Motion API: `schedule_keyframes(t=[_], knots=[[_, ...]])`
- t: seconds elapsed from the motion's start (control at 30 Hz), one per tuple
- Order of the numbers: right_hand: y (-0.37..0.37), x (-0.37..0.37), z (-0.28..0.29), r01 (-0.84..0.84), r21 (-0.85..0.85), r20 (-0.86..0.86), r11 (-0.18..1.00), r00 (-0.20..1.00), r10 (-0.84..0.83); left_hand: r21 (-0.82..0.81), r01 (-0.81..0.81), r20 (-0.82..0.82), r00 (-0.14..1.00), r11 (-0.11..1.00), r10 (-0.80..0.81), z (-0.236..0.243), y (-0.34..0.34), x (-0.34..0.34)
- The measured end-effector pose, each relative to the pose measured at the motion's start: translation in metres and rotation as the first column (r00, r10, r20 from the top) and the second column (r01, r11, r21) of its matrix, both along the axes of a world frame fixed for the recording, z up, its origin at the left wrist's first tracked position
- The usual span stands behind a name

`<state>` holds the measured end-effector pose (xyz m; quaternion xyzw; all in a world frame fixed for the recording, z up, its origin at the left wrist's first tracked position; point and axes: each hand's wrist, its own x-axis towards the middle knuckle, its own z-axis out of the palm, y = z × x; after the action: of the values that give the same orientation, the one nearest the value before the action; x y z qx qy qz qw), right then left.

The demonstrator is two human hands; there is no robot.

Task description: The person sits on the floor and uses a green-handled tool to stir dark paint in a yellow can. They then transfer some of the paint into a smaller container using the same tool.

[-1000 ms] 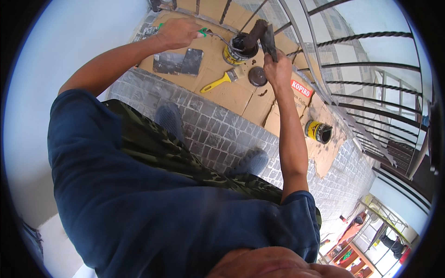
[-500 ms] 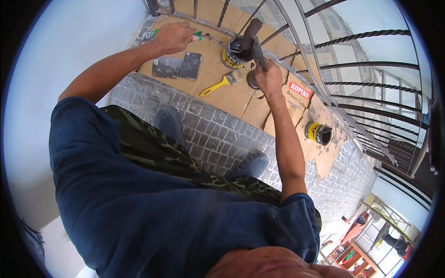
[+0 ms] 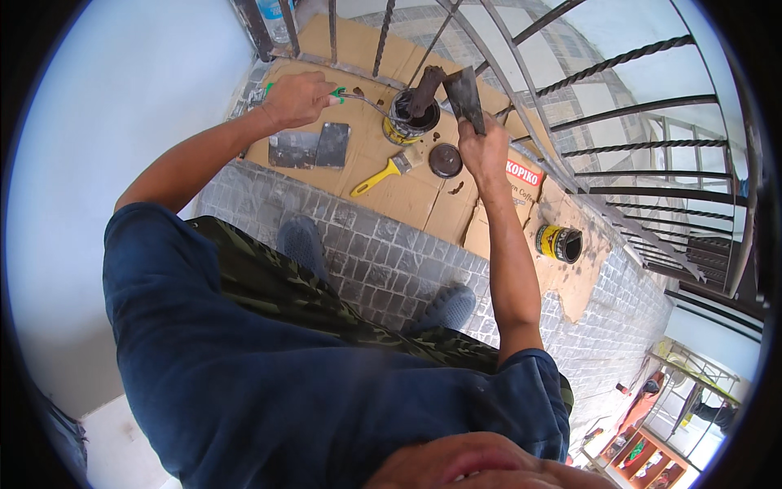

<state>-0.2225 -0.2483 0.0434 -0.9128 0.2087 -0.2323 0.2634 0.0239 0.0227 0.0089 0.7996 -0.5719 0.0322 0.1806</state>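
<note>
My left hand (image 3: 301, 99) is closed around a green-handled paint roller (image 3: 339, 94); its thin bent metal rod reaches the rim of an open paint can (image 3: 399, 133) with a yellow label. My right hand (image 3: 484, 155) grips a putty knife (image 3: 464, 96), its wide dark blade pointing up beside the can. A thick piece coated in dark brown paint (image 3: 425, 91) stands over the can's mouth, close to the blade; whether it is the roller's sleeve I cannot tell. A yellow-handled paintbrush (image 3: 383, 174) and a dark round lid (image 3: 445, 160) lie in front of the can.
Flattened cardboard (image 3: 423, 191) covers part of the grey paved floor (image 3: 358, 236). Two dark flat plates (image 3: 314, 148) lie on it at left. A second can (image 3: 559, 244) lies tipped at right. Metal railing (image 3: 562, 126) runs along the far and right sides; a white wall (image 3: 122, 122) stands left.
My right hand has shifted right and up with the putty knife, baring the round lid. The paint-coated piece has come lower over the can. My left hand is slightly lower in view.
</note>
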Motion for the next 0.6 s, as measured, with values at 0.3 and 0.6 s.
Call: schedule_keyframes(t=[0.3,0.6], knots=[[0.019,0.002,-0.01,-0.001,-0.216,-0.038,0.976,0.999,-0.007,0.035,0.029,0.022,0.999,0.999,-0.03,0.005,-0.004,-0.008],[0.023,-0.001,-0.047,-0.002,-0.06,-0.024,0.998,1.0,0.001,0.032,-0.006,-0.034,0.999,0.999,0.007,0.004,-0.002,-0.013]])
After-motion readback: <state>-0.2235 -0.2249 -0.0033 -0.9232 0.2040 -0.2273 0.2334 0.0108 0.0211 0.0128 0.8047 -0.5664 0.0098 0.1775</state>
